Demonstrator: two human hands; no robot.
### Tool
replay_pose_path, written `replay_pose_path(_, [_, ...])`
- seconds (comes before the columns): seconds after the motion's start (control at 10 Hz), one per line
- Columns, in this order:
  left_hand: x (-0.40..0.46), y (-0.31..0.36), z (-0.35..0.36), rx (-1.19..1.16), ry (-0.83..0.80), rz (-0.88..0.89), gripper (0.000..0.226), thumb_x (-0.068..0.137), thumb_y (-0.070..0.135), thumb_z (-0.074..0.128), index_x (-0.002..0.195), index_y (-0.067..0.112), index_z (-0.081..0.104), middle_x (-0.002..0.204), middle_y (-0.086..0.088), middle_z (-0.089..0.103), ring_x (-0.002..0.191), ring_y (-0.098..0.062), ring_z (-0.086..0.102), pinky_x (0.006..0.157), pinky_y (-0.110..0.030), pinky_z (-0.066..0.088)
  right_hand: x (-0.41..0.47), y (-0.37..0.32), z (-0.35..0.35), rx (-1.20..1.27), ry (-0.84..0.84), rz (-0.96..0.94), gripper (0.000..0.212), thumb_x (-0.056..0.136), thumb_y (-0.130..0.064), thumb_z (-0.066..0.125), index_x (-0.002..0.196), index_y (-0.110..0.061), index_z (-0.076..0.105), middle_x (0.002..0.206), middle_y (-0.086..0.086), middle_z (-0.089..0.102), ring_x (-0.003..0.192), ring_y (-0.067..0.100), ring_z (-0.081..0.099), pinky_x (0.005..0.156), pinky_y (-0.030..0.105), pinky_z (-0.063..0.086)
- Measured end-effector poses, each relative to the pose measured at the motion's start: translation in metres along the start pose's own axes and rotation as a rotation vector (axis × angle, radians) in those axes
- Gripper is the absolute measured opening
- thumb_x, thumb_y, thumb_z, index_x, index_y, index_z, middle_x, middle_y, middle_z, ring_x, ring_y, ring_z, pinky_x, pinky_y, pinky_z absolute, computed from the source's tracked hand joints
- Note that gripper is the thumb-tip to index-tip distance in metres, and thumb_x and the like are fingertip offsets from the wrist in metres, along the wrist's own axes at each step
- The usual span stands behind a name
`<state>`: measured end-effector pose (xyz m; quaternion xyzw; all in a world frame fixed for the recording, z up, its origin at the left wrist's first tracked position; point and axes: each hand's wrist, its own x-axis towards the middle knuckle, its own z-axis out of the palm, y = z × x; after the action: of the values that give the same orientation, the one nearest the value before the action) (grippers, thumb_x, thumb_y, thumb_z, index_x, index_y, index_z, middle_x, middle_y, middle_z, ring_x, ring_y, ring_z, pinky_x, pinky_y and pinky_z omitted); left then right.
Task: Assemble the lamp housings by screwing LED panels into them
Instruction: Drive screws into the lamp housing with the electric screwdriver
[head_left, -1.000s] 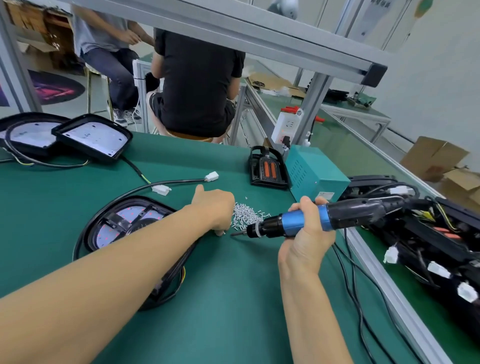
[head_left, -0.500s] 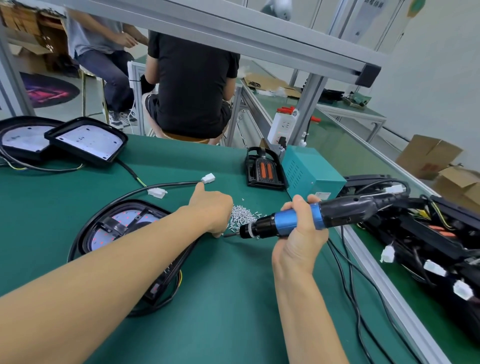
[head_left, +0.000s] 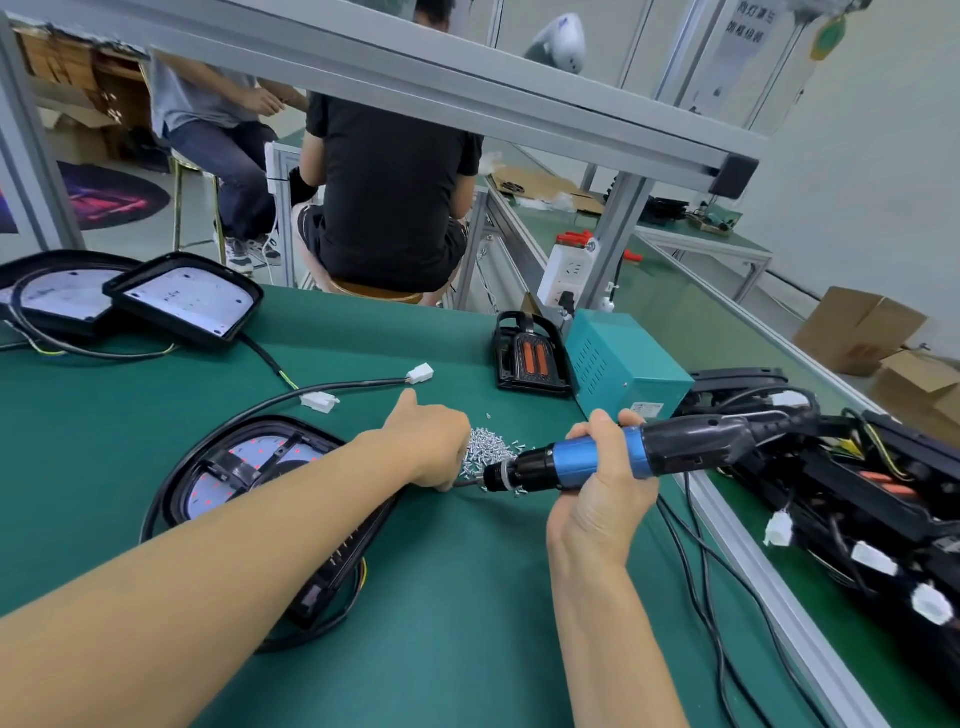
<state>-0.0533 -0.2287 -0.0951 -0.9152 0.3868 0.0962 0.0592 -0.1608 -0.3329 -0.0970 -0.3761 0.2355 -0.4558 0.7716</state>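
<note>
**Left hand at the screw pile, right hand holding the electric screwdriver**

At the far left of the green tabletop (head_left: 104, 415), two lamp housings with white LED panels (head_left: 182, 301) lie overlapping, black cables trailing from them. Nearer, a third lamp housing (head_left: 249, 467) lies open side up, its LED panel showing red dots; the left forearm crosses over its right edge. Two white cable connectors (head_left: 319, 401) lie just beyond it. The left hand (head_left: 431, 447) rests at the left edge of a pile of small silver screws (head_left: 491, 449), thumb stretched out and fingers curled down; whether that grip has pinched a screw cannot be told. Just right, the right hand (head_left: 608, 488) has its grip clamped around the blue barrel of an electric screwdriver (head_left: 623, 457), held roughly level with the bit pointing left at the left hand's fingers. Behind stand a black foot-shaped part (head_left: 530, 358) and a teal power supply box (head_left: 623, 364). At the far right more black lamp housings with wiring (head_left: 857, 483) are stacked.
</note>
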Motion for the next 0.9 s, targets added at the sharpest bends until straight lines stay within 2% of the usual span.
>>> replay_pose_path(0.1, [0.001, 0.000, 0.001, -0.047, -0.004, 0.005, 0.013, 0.075, 0.013, 0.070, 0.067, 0.016, 0.061, 0.065, 0.002, 0.049, 0.072, -0.021, 0.042, 0.075, -0.036, 0.021, -0.001, -0.003, 0.002, 0.021, 0.017, -0.034, 0.024, 0.084, 0.003, 0.065, 0.094, -0.016, 0.053, 0.064, 0.003, 0.056, 0.060, 0.016, 0.055, 0.059, 0.022, 0.051])
replay_pose_path(0.2, [0.000, 0.002, 0.001, -0.026, -0.002, -0.003, 0.033, 0.073, 0.010, 0.070, 0.055, 0.018, 0.043, 0.064, 0.003, 0.048, 0.073, -0.022, 0.043, 0.074, -0.036, 0.020, -0.002, -0.006, 0.004, 0.017, -0.023, -0.078, 0.025, 0.084, 0.003, 0.066, 0.093, -0.018, 0.055, 0.066, 0.001, 0.058, 0.060, 0.015, 0.057, 0.061, 0.023, 0.052])
replay_pose_path(0.3, [0.001, 0.002, 0.000, -0.044, 0.042, 0.008, 0.025, 0.072, 0.008, 0.069, 0.061, 0.022, 0.051, 0.075, 0.002, 0.056, 0.078, -0.022, 0.048, 0.074, -0.036, 0.020, -0.001, -0.015, 0.004, 0.007, -0.057, -0.153, 0.025, 0.083, 0.001, 0.067, 0.094, -0.018, 0.056, 0.072, 0.005, 0.057, 0.062, 0.015, 0.058, 0.065, 0.024, 0.052])
replay_pose_path(0.4, [0.000, 0.000, -0.002, -0.186, 0.059, 0.029, 0.023, 0.073, 0.014, 0.073, 0.091, 0.026, 0.067, 0.085, 0.004, 0.065, 0.085, -0.018, 0.051, 0.077, -0.035, 0.022, -0.001, -0.026, 0.008, 0.028, -0.088, -0.200, 0.027, 0.075, -0.005, 0.070, 0.094, -0.018, 0.055, 0.068, 0.004, 0.058, 0.061, 0.015, 0.058, 0.063, 0.023, 0.052])
replay_pose_path(0.5, [-0.004, 0.005, -0.006, -0.315, 0.085, 0.067, 0.039, 0.071, 0.033, 0.078, 0.107, 0.030, 0.065, 0.083, 0.010, 0.062, 0.084, -0.014, 0.050, 0.080, -0.034, 0.024, -0.002, -0.032, 0.013, 0.065, -0.110, -0.200, 0.032, 0.070, -0.007, 0.070, 0.096, -0.015, 0.054, 0.067, 0.002, 0.057, 0.060, 0.015, 0.058, 0.064, 0.024, 0.053])
replay_pose_path(0.6, [-0.006, 0.009, -0.009, -0.309, 0.173, 0.066, 0.020, 0.075, 0.033, 0.075, 0.092, 0.024, 0.070, 0.084, 0.008, 0.067, 0.087, -0.017, 0.057, 0.081, -0.035, 0.024, -0.002, -0.032, 0.014, 0.059, -0.118, -0.202, 0.033, 0.069, -0.008, 0.071, 0.096, -0.015, 0.054, 0.065, -0.001, 0.059, 0.060, 0.015, 0.058, 0.065, 0.026, 0.053])
replay_pose_path(0.7, [-0.008, 0.008, -0.007, -0.119, 0.218, 0.034, 0.018, 0.081, 0.010, 0.062, 0.067, 0.019, 0.056, 0.069, 0.003, 0.060, 0.070, -0.020, 0.051, 0.085, -0.036, 0.025, -0.004, -0.031, 0.012, 0.045, -0.123, -0.207, 0.030, 0.074, -0.003, 0.071, 0.096, -0.015, 0.055, 0.065, -0.002, 0.060, 0.062, 0.015, 0.058, 0.071, 0.030, 0.054])
replay_pose_path(0.8, [-0.012, 0.009, -0.006, 0.071, 0.192, 0.016, 0.034, 0.080, 0.002, 0.055, 0.057, 0.017, 0.036, 0.055, 0.003, 0.039, 0.056, -0.017, 0.036, 0.094, -0.038, 0.026, -0.006, -0.035, 0.012, 0.028, -0.102, -0.207, 0.026, 0.083, 0.005, 0.065, 0.098, -0.012, 0.053, 0.064, -0.002, 0.059, 0.063, 0.016, 0.057, 0.077, 0.033, 0.052])
replay_pose_path(0.9, [-0.015, 0.009, -0.008, 0.066, 0.136, 0.024, 0.033, 0.082, 0.020, 0.066, 0.059, 0.019, 0.042, 0.059, 0.005, 0.044, 0.067, -0.019, 0.047, 0.093, -0.039, 0.023, -0.005, -0.042, 0.014, 0.043, -0.118, -0.158, 0.022, 0.090, 0.005, 0.056, 0.104, -0.010, 0.048, 0.069, 0.002, 0.053, 0.064, 0.016, 0.052, 0.071, 0.027, 0.051])
